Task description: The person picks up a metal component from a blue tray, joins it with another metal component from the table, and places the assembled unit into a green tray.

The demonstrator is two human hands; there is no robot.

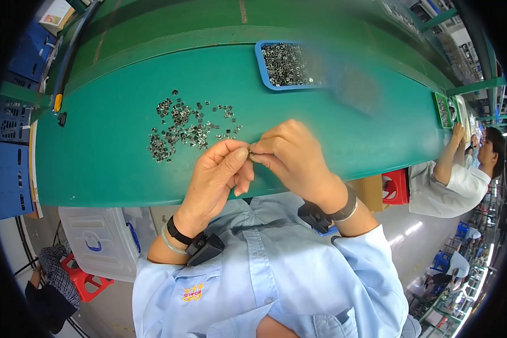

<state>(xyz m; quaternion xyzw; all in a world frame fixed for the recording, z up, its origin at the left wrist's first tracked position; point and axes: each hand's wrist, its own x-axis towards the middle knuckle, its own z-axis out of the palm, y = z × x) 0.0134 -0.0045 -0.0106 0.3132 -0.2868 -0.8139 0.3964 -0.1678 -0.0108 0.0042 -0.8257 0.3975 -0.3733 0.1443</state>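
Note:
Over the near edge of the green table (112,174), my left hand (221,169) and my right hand (296,158) meet at the fingertips. Both pinch one small dark metal piece (251,153), mostly covered by the fingers. Its exact kind is too small to make out. Just beyond my left hand, many small shiny metal pieces (181,115) lie scattered in loose heaps on the table. Farther off stands a blue tray (260,62) filled with similar small metal pieces (287,63); a blurred patch veils its right side.
At the far right, a co-worker in a white shirt (450,191) reaches toward a green tray (437,110) of small parts. A red stool (397,187) and a cardboard box (369,192) stand below the table edge. A clear plastic bin (96,242) and blue crates (11,174) are at left.

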